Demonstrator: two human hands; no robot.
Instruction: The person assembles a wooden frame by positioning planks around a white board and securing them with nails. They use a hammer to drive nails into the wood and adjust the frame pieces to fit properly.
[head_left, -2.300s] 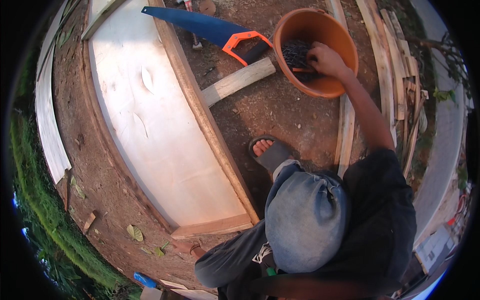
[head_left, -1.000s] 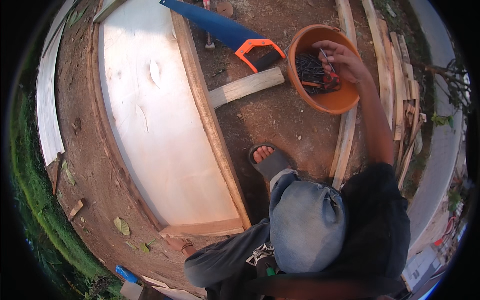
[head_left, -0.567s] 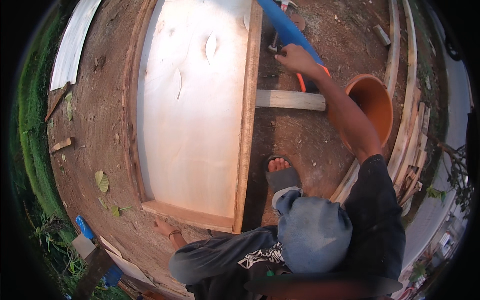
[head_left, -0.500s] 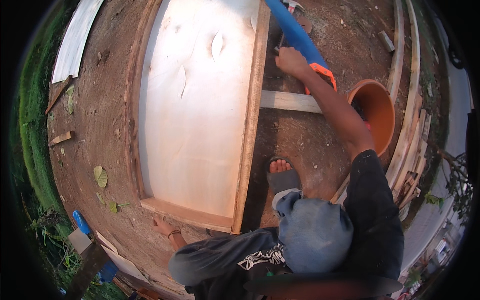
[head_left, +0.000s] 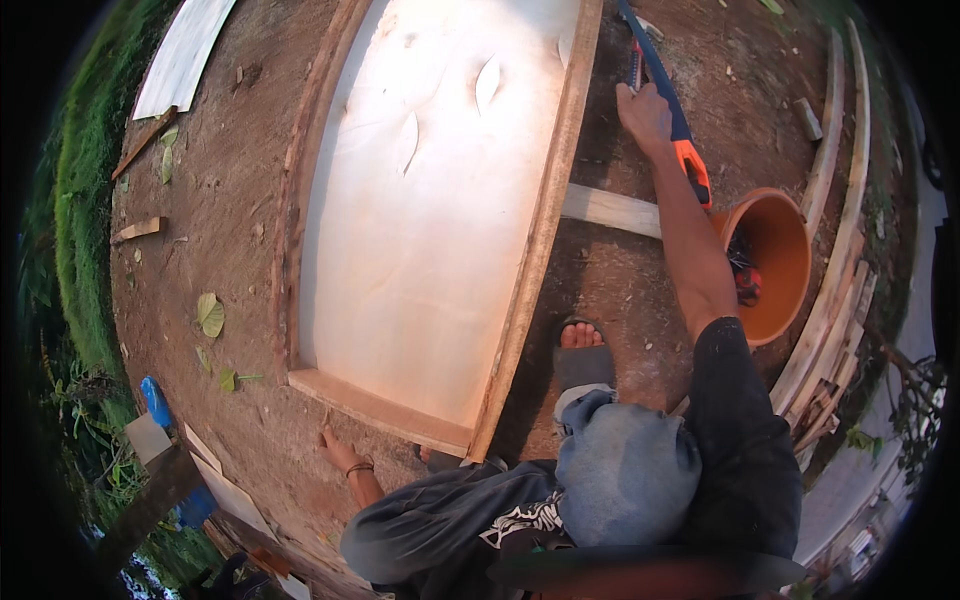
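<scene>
Item one: red-and-grey hand tool (head_left: pixel 637 66), probably a hammer, on the bare soil right of the framed panel, its near end under the right hand (head_left: pixel 646 116). That hand is curled narrow, fingers bent inward; whether it grips the tool or merely rests on it cannot be told. Item two: saw (head_left: pixel 674 105), dark blade, orange handle, just beside the tool. Item three: orange bucket (head_left: pixel 783 268), dark small pieces and a red object (head_left: pixel 748 286) inside, seemingly stationed near the right arm for easy reach. Item four: short timber (head_left: pixel 610 209), running out from the panel's right edge, perhaps as a prop; partly behind the forearm. Item five: pale panel (head_left: pixel 420 260) with wooden edging, laid flat, presumably for steadiness. Left hand (head_left: pixel 345 456): near the panel's lower corner, apart from it, fingers loosely spread, nothing visible held.
</scene>
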